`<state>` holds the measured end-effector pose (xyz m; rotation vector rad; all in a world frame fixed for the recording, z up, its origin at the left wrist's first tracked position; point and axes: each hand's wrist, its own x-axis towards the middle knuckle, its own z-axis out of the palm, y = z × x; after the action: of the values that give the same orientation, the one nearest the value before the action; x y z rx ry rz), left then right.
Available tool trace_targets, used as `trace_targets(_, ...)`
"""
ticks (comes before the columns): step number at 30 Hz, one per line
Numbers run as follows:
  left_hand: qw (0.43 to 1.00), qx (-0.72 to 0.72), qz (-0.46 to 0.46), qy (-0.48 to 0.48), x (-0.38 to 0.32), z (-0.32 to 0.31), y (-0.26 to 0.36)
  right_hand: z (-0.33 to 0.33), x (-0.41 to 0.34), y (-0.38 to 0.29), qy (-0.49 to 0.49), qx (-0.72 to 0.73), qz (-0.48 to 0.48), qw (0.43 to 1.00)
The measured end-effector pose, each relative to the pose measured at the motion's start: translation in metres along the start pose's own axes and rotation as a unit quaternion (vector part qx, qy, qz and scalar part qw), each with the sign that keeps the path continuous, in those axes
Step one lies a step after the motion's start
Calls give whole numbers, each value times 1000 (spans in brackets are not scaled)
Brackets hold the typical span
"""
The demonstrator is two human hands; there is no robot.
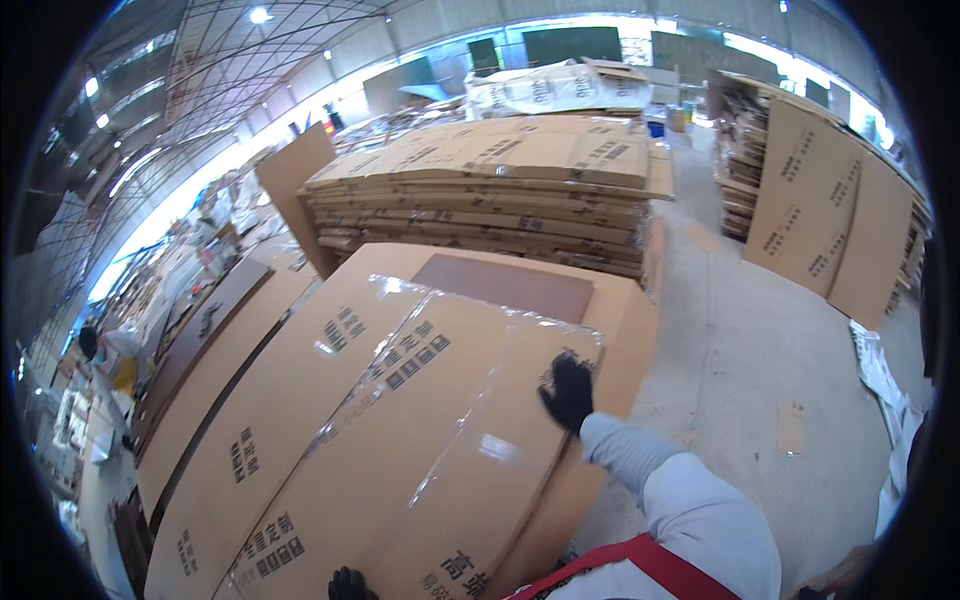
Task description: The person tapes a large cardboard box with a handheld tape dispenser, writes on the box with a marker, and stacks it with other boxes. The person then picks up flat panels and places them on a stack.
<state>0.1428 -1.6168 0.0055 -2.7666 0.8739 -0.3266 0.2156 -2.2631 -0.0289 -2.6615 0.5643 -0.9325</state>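
Note:
A large flat cardboard package [420,420], sealed with clear tape and printed with dark writing, lies before me on a bigger cardboard sheet [626,330]. My right hand [568,394], in a black glove, rests on or just over the package near its far right corner, fingers apart. At the bottom edge of the picture, my left hand [349,583], also black-gloved, is at the package's near part and only partly visible; whether its fingers hold anything is hidden. A reddish-brown board [510,286] shows beyond the package's far edge.
Beyond stands a tall stack of flat cardboard packages [480,202]. More cardboard panels [810,202] lean against a stack at right, with white plastic sheeting [881,382] on the floor. Left are a long brown board [202,330] and another person [116,356]. A cardboard scrap [790,425] lies on the floor.

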Motion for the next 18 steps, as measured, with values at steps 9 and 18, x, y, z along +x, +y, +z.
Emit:
trace_targets(9,933,-250,242,94,289,-70,230,-50,-51,-43,-27,137,-132,981)
trace_targets(18,969,-187,109,118,454,-37,376,-158,-133,152,-451,350,-65,818)
